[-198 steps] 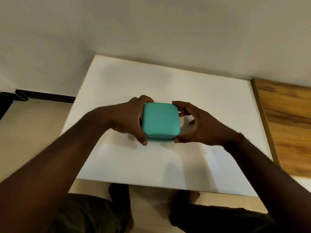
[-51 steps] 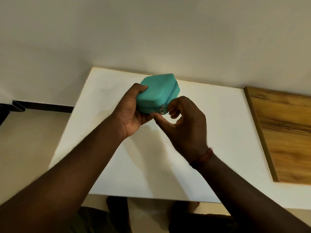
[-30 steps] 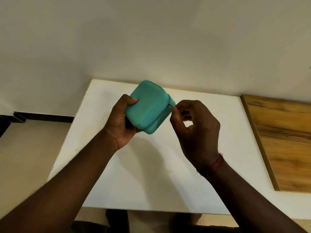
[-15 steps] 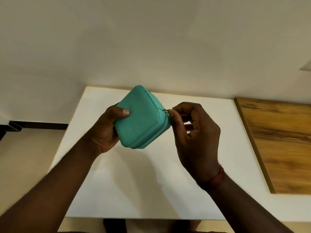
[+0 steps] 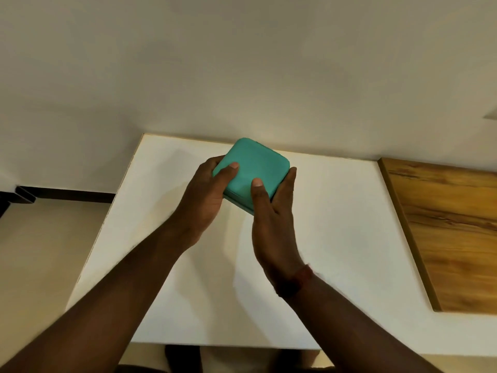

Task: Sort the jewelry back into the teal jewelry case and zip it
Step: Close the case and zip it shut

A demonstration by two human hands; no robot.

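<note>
Teal, matte, square with rounded corners: the teal jewelry case (image 5: 252, 170) is held in the air over the far middle of the white table (image 5: 336, 251), near the wall and not touching the tabletop. It is tilted, with its broad face turned toward the camera and one corner pointing away.

Left hand (image 5: 203, 195): grips the case's left edge, thumb flat on the broad face, fingers hidden behind it.
Right hand (image 5: 271, 211): clasps the near right edge, thumb on the face, fingers running up the right side.

Judgement: the two-sided clamp presses lid to base and lets the case be turned for inspection. Only a thin line of the seam shows, along the lower edge. The zip pull is not in view, so I cannot tell whether the zip runs fully round.

No loose jewelry shows on the table. Judgement: sorting looks done, and the task is at or near its closing check.

Writing: none legible, and no logo on the face shown. The red band (image 5: 298, 278) on the right wrist is unmarked. The wooden panel (image 5: 443, 224) right of the table shows plain grain only.
</note>
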